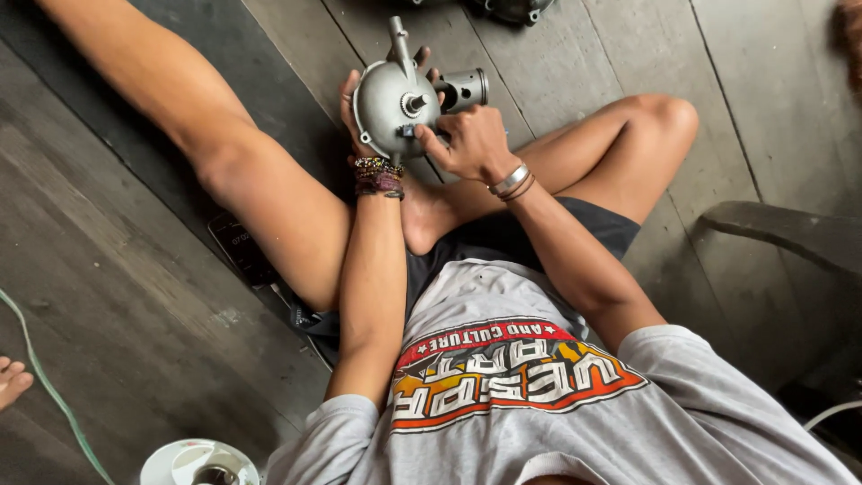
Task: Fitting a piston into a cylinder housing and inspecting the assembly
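Listing what I see from the head view, item by item.

Item one: round grey metal housing (395, 112), domed, with a short shaft at its centre and a stub pointing away from me, held above the floor between the bent knees. A grey cylinder (464, 89) juts from its right side.

Item two: left hand (352, 117), behind and under the housing, its grip wrapped around the far rim; fingertips show past the top edge. Beaded bracelets (378, 176) sit on that wrist.

Item three: right hand (473, 142), its grip pinched on a small fitting at the housing's lower front edge, thumb and forefinger pressed together on it. Metal bangles (511, 181) ring the wrist.

Item four, surroundings: grey plank floor (117, 296); a dark flat device (241, 246) lying beside the left thigh; a white round container (199, 463) at the bottom edge; a pale green cord (54, 391) across the floor at left; another person's toes (13, 381) at the far left edge; a dark curved object (790, 233) at right.

Obstructions: the housing hides most of my left palm, and the forearms cover the foot beneath.
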